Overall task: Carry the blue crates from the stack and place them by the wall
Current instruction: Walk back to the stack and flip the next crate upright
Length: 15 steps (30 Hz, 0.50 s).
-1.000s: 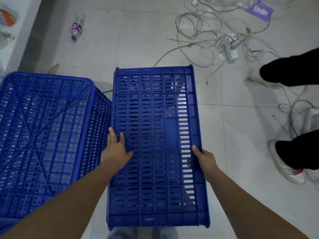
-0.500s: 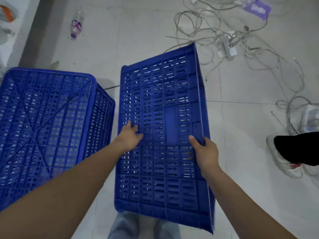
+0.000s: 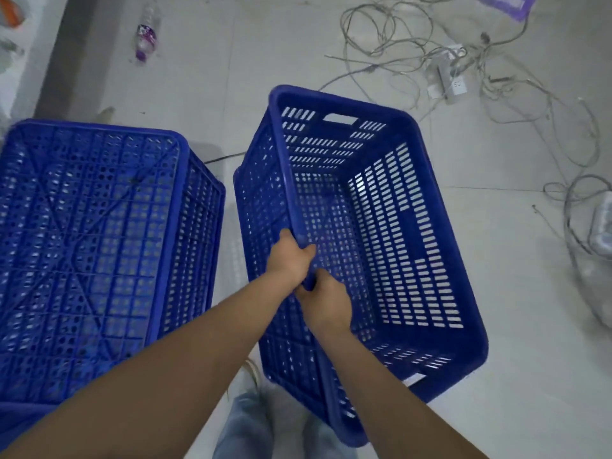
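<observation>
- The upturned blue crate [image 3: 96, 246] on the left sits where it was a second ago, bottom side up on the tiled floor [image 3: 496, 326], with the plastic bottle [image 3: 145, 38] lying beyond it near the dark strip along the wall.
- The carried crate [image 3: 381, 260] is what changes: a second ago it lay flat with its perforated face up toward the camera, and now it is rolled over, so its open inside faces up and to the right, with the slotted walls and a handle cut-out at the far end in plain sight.
- The left hand [image 3: 289, 258], which earlier lay flat on the crate's left part, now grips the near long rim, fingers curled over the edge.
- The right hand [image 3: 326, 303], which earlier held the opposite long edge, now holds that same rim directly behind the left, the two hands touching.
- The crate hangs tilted from this one rim, just beside the upturned crate and apart from it; whether its lower edge touches the floor I cannot tell.
- On the right, the tangle of cables [image 3: 463, 61] and the power strip [image 3: 452, 82] lie as before; the second person's legs are gone from view.
- My reading: the crate is off the stack and being turned for carrying, and placing it by the wall is not yet done.
</observation>
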### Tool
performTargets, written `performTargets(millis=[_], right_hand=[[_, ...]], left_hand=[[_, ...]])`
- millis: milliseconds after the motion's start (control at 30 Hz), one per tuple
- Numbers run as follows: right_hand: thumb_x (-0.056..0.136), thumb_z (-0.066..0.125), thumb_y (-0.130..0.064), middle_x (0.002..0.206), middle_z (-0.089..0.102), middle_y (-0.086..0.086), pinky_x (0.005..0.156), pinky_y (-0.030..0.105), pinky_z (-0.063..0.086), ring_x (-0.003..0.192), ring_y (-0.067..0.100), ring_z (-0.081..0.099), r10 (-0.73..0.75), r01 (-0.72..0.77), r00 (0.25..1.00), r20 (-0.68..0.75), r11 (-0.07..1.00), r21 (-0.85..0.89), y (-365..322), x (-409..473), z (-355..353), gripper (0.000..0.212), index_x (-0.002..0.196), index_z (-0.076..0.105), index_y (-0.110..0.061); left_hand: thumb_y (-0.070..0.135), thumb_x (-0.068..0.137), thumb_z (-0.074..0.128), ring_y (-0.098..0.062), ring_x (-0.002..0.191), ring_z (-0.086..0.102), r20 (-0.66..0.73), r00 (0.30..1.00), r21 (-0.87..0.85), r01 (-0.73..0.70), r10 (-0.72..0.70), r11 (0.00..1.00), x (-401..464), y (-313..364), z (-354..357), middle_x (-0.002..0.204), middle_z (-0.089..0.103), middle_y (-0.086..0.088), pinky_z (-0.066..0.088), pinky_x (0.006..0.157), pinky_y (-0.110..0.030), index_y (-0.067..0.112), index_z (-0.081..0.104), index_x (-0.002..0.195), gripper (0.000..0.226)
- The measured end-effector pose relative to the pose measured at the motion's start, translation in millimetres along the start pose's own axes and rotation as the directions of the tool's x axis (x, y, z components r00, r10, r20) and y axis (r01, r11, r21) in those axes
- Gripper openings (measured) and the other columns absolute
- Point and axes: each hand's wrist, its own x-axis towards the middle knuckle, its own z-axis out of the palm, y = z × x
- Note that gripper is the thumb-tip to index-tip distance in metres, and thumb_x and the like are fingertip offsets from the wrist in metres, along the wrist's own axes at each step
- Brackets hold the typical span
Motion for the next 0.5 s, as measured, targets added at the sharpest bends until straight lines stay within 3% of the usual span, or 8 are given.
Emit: performTargets(millis=[100, 167, 200, 300, 433, 500], right_hand=[[0.087, 0.06, -0.027, 0.078, 0.059, 0.001, 0.048, 0.029, 0.032, 0.068, 0.019, 0.052, -0.014, 0.014, 0.996, 0.09, 1.0, 0.005, -12.5, 5.6, 26.7, 0.034, 0.066, 0.033, -0.024], [0.086, 0.062, -0.025, 0.096, 0.067, 0.01, 0.055, 0.029, 0.037, 0.08, 0.026, 0.062, -0.032, 0.028, 0.99, 0.136, 0.999, 0.035, -20.1, 12.0, 45.0, 0.023, 0.077, 0.044, -0.016], [0.087, 0.062, -0.024, 0.103, 0.068, 0.013, 0.061, 0.029, 0.041, 0.088, 0.028, 0.064, -0.037, 0.03, 0.988, 0.149, 0.998, 0.047, -24.0, 15.8, 53.4, 0.018, 0.087, 0.05, -0.011], [0.09, 0.058, -0.024, 0.112, 0.065, 0.016, 0.078, 0.035, 0.049, 0.099, 0.03, 0.064, -0.052, 0.05, 0.986, 0.159, 0.999, 0.015, -35.1, 28.7, 76.6, 0.03, 0.113, 0.053, -0.005], [0.095, 0.052, -0.025, 0.124, 0.059, 0.017, 0.087, 0.038, 0.05, 0.109, 0.03, 0.061, -0.025, 0.031, 0.985, 0.171, 0.999, -0.034, -42.5, 48.7, 96.9, 0.037, 0.126, 0.045, -0.005], [0.097, 0.049, -0.019, 0.131, 0.055, 0.017, 0.093, 0.035, 0.047, 0.116, 0.029, 0.057, 0.019, -0.005, 0.98, 0.197, 0.998, -0.07, -40.1, 57.2, 101.3, 0.039, 0.132, 0.042, -0.004]], left_hand=[[0.014, 0.095, 0.049, -0.03, 0.09, 0.056, -0.082, 0.996, 0.073, 0.043, -0.037, 0.996, 19.7, -17.9, -12.2, 0.109, 0.058, -0.017, 0.046, 0.077, -0.036, 0.001, 0.046, 0.113, 0.022], [0.012, 0.096, 0.048, -0.036, 0.101, 0.058, -0.106, 0.992, 0.105, 0.081, -0.07, 0.991, 36.8, -31.0, -22.8, 0.117, 0.058, -0.021, 0.049, 0.085, -0.04, -0.001, 0.047, 0.122, 0.029], [0.012, 0.096, 0.048, -0.036, 0.103, 0.058, -0.109, 0.991, 0.109, 0.089, -0.077, 0.99, 45.6, -36.7, -27.6, 0.121, 0.058, -0.022, 0.049, 0.087, -0.041, 0.0, 0.047, 0.126, 0.032], [0.011, 0.097, 0.047, -0.027, 0.093, 0.053, -0.108, 0.992, 0.106, 0.076, -0.064, 0.992, 67.0, -47.1, -37.8, 0.122, 0.058, -0.021, 0.045, 0.081, -0.033, 0.0, 0.049, 0.125, 0.03], [0.012, 0.098, 0.044, -0.035, 0.111, 0.056, -0.112, 0.992, 0.116, 0.075, -0.062, 0.99, 90.4, -51.2, -38.8, 0.125, 0.056, -0.019, 0.046, 0.085, -0.036, 0.0, 0.046, 0.127, 0.031], [0.009, 0.098, 0.04, -0.035, 0.11, 0.055, -0.079, 0.994, 0.12, 0.084, -0.075, 0.989, 101.7, -54.8, -37.6, 0.125, 0.055, -0.019, 0.047, 0.087, -0.037, 0.0, 0.046, 0.127, 0.031]])
